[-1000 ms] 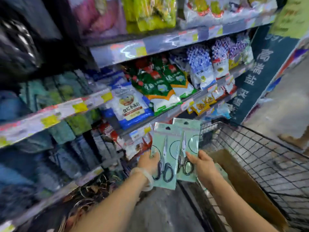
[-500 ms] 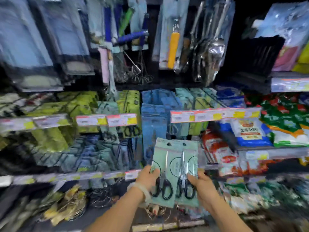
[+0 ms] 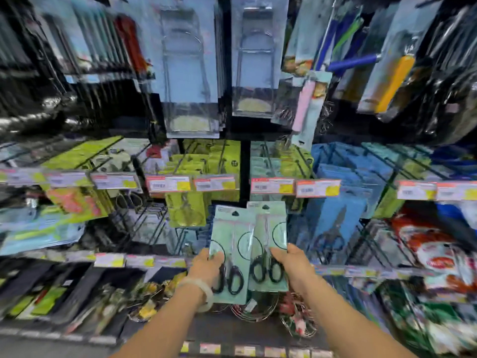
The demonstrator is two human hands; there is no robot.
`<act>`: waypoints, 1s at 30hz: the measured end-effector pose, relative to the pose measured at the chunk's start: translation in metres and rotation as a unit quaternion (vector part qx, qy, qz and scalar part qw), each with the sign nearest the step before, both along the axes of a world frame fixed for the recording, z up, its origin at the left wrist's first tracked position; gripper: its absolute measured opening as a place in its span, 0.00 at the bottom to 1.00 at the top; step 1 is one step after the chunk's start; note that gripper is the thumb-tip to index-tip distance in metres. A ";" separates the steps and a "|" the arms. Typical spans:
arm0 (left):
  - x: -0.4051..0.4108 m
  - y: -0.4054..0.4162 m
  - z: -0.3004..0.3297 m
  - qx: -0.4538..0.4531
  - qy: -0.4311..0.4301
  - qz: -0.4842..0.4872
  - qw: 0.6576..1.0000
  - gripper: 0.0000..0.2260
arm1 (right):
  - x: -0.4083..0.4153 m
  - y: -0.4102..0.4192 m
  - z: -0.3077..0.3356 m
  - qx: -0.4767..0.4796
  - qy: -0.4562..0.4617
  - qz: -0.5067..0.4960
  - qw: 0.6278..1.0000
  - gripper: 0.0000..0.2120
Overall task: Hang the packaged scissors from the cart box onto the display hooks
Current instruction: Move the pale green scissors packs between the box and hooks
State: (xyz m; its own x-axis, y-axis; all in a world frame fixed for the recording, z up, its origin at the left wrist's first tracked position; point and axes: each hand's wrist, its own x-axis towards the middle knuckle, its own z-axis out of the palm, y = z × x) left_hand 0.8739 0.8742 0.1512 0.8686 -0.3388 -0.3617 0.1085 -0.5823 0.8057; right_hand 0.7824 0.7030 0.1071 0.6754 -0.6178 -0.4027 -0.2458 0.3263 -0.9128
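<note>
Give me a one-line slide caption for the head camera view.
Left hand and right hand each hold a packaged pair of scissors up before the display hooks.

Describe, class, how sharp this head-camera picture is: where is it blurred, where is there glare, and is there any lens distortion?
Head view: motion blur smears most of the shelving, worst toward the edges; the two scissors packs, gripped by the left hand and right hand, are the sharpest part; pale glare sits on the clear blister packs up top; wide-angle distortion bows the price-tag rail.
</note>
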 end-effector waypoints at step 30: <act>0.016 -0.050 -0.026 -0.059 0.031 -0.024 0.997 0.07 | 0.018 -0.020 0.026 -0.095 0.077 0.179 0.976 0.09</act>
State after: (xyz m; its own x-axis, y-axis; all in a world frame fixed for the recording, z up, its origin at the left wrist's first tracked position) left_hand 0.8900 0.8239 0.1249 0.8277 -0.4229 -0.3689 0.1340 -0.4894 0.8617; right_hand 0.8007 0.6828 0.1330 0.8024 -0.4263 -0.4177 -0.4521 0.0228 -0.8917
